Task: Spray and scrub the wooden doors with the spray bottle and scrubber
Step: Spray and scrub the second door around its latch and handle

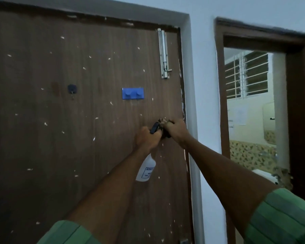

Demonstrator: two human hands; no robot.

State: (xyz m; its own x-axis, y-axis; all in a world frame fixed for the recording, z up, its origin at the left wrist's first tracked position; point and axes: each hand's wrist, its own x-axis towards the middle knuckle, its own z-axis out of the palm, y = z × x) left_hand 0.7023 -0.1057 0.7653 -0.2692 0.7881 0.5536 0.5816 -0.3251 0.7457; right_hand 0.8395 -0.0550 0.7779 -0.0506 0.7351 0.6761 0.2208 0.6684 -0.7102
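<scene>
The head view shows one closed wooden door [77, 120], brown and flecked all over with small pale specks, filling the left and middle of the picture. Two bare forearms reach up to it from two green sleeves at the bottom edge. The left hand [146, 138] is curled round the neck of one spray bottle [146, 169]; the bottle's white body hangs below the fist, tilted, with a printed label on it, and its black trigger head [154, 128] sticks up above the knuckles. The right hand [174, 128] sits just beside it, close to the door's right edge, its fingers clenched on one dark scrubber [164, 123] that it holds against the wood; only a ragged bit of the scrubber shows past the fingers. The two hands touch or nearly touch, and which cannot be told. On the door there is one blue hook rack [133, 93] with two pegs, one small dark hook [72, 89] well to its left, and one metal slide bolt [163, 53] standing upright near the top right corner. To the right, past a strip of pale wall [204, 85], one open doorway [220, 85] with a brown frame gives onto a lit room with one barred window [246, 76].
</scene>
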